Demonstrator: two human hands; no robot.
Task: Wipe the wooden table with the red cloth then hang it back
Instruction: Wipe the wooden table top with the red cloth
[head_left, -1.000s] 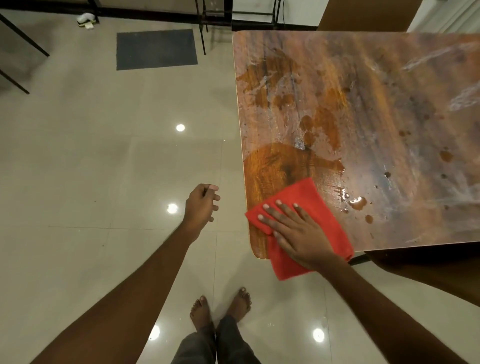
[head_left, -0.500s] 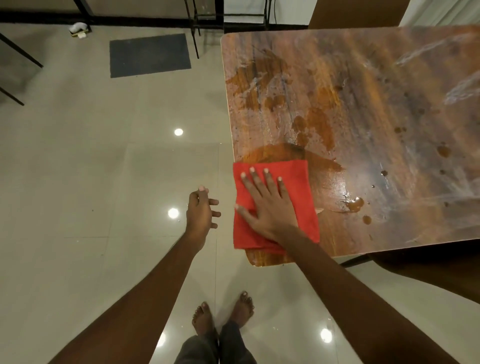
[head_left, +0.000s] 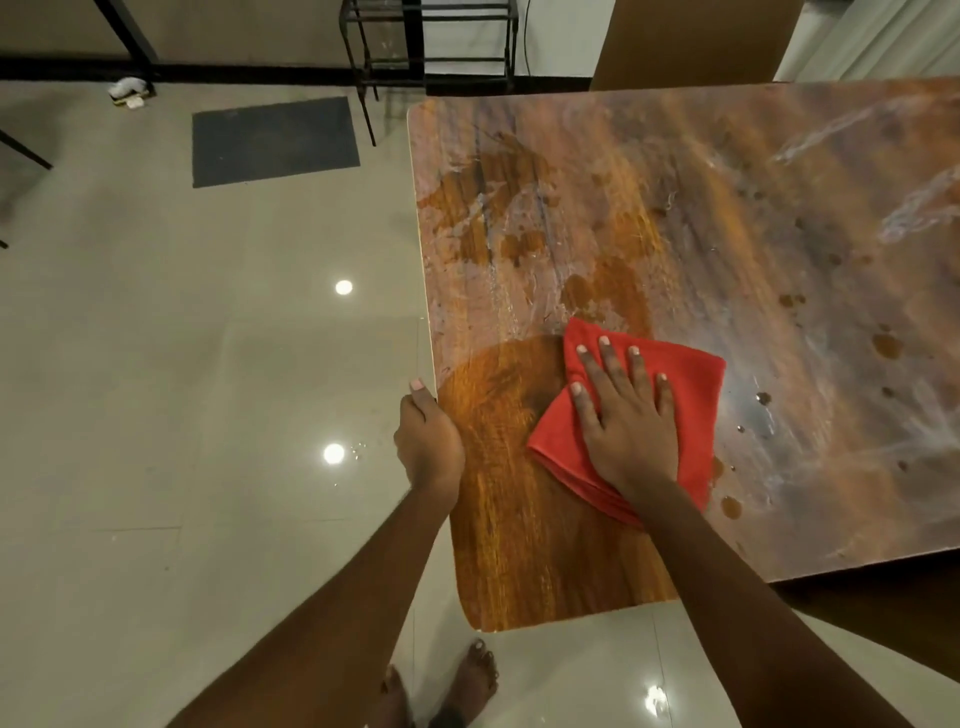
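Note:
The wooden table (head_left: 649, 218) fills the right half of the view, dusty and streaked with wet patches and drops. Its near-left corner is wiped to a dark, clean orange-brown. The folded red cloth (head_left: 696, 410) lies flat on the table near that corner. My right hand (head_left: 626, 415) presses down on the cloth with fingers spread. My left hand (head_left: 428, 441) grips the table's left edge, thumb on top, fingers hidden under the edge.
Glossy beige floor tiles (head_left: 208, 415) spread to the left with light reflections. A dark mat (head_left: 275, 140) lies farther back, beside a black metal rack (head_left: 426, 47). My bare feet (head_left: 441, 686) stand at the table's near corner.
My right hand slid the cloth from the near-left corner to the right and farther onto the table. My left hand moved from free air to the table's left edge and gripped it.

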